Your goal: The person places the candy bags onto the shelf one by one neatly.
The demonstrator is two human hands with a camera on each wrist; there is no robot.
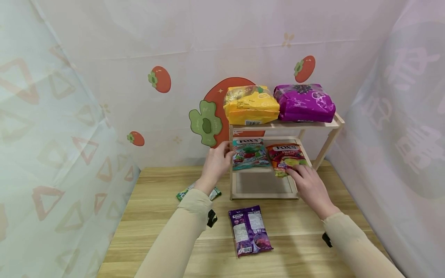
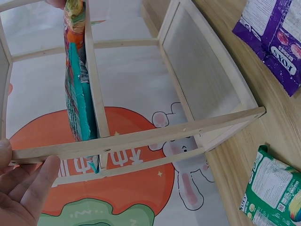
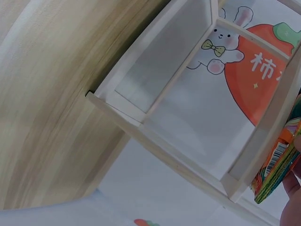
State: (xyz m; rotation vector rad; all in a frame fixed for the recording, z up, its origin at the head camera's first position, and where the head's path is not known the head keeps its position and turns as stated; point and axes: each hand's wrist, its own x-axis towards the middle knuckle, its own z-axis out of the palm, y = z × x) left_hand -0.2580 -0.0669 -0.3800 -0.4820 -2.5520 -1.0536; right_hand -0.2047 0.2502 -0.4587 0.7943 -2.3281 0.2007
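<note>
My left hand (image 1: 216, 164) pinches the left front post of the small wooden shelf rack (image 1: 231, 185), thumb on one side and fingers on the other in the left wrist view. With my right hand (image 1: 311, 187) I grip the lower edge of a red Fox's Fruits candy bag (image 1: 286, 154), which lies at the right of the middle shelf and juts slightly over its front. Beside it on that shelf rests a teal Fox's Mint Blossom candy bag (image 1: 249, 154). At the right edge of the right wrist view, the red bag's side shows between my thumb and fingers.
On the top shelf sit a yellow candy bag (image 1: 252, 108) and a purple candy bag (image 1: 304, 104). A purple Fox's Berries bag (image 1: 250, 231) lies on the wooden table (image 1: 156, 231) in front. A green candy bag (image 2: 270, 188) lies left of the rack, partly behind my left wrist.
</note>
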